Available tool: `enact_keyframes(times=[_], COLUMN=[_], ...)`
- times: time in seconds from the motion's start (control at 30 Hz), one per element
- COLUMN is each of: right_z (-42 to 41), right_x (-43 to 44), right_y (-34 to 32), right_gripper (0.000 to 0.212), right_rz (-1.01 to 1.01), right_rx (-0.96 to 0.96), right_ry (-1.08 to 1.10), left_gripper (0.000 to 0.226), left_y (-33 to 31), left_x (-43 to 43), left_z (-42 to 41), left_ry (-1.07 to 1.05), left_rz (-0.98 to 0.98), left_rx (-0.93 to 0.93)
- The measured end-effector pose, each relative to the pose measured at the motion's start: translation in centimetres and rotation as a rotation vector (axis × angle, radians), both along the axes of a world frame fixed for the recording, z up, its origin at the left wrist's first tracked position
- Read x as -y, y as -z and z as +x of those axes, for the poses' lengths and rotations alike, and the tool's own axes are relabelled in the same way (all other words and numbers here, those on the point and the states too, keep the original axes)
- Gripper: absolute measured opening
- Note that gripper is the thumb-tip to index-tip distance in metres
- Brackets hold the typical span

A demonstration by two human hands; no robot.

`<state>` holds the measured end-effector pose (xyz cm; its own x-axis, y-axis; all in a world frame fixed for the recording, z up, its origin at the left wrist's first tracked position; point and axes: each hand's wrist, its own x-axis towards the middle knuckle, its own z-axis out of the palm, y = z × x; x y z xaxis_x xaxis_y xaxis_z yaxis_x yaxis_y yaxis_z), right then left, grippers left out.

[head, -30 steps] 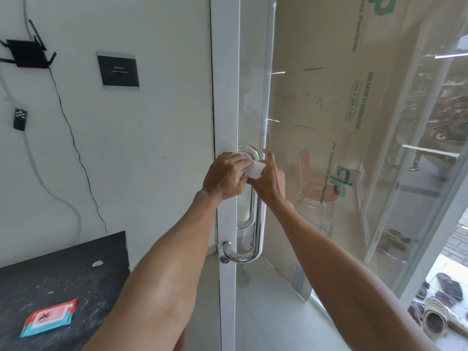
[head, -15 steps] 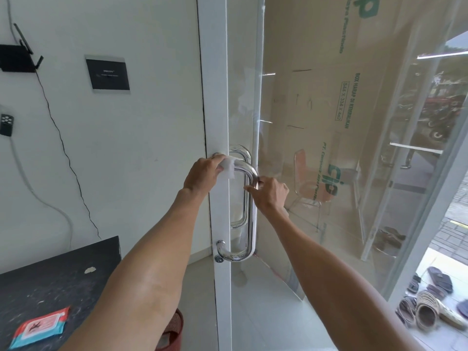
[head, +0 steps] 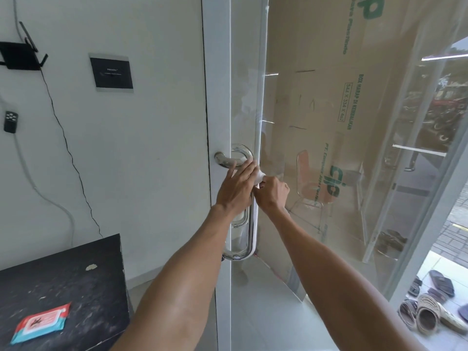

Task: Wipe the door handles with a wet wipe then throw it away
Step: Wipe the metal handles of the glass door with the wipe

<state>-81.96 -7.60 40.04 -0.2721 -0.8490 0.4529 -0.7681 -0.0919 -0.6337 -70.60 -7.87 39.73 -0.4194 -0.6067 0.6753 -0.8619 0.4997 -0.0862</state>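
At the handle's [head: 250, 224] upper bend: wipe [head: 258, 176] pinched between left hand [head: 236, 191], fingers spread flat, and right hand [head: 272, 193], curled shut on it. Wiping midway, judging by position; lower bar untouched, outer handle and disposal left. Pack [head: 41, 323] near desk's [head: 76, 279] front edge.

Black worktop [head: 76, 287] sits in the lower left, pushed up near the white wall, and its top is pretty scuffed and dusty. A wipes pack [head: 41, 323], red and teal, lies flat on it near the front left edge. There's also a small pale chip or scrap [head: 91, 267] further back, well apart from the pack. Over on the right, the floor [head: 263, 307] is pale tile, with a few sandals [head: 430, 315] lying outside past the glass.
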Motion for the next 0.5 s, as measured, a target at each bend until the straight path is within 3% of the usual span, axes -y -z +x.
enact_keyframes(times=[0.33,0.5], right_z=[-0.6,-0.5], right_x=[1.1,0.8], right_y=[0.6,0.4], right_gripper=[0.034,0.034], right_rz=[-0.008,-0.004], right_rx=[-0.019,-0.012], right_ry=[-0.026,-0.025], left_gripper=[0.065,0.045], left_y=[0.4,-0.3], left_x=[-0.1,0.8], left_z=[0.9,3.7], left_ry=[-0.2,-0.136], left_rz=[-0.03,-0.074], left_rx=[-0.198,-0.246])
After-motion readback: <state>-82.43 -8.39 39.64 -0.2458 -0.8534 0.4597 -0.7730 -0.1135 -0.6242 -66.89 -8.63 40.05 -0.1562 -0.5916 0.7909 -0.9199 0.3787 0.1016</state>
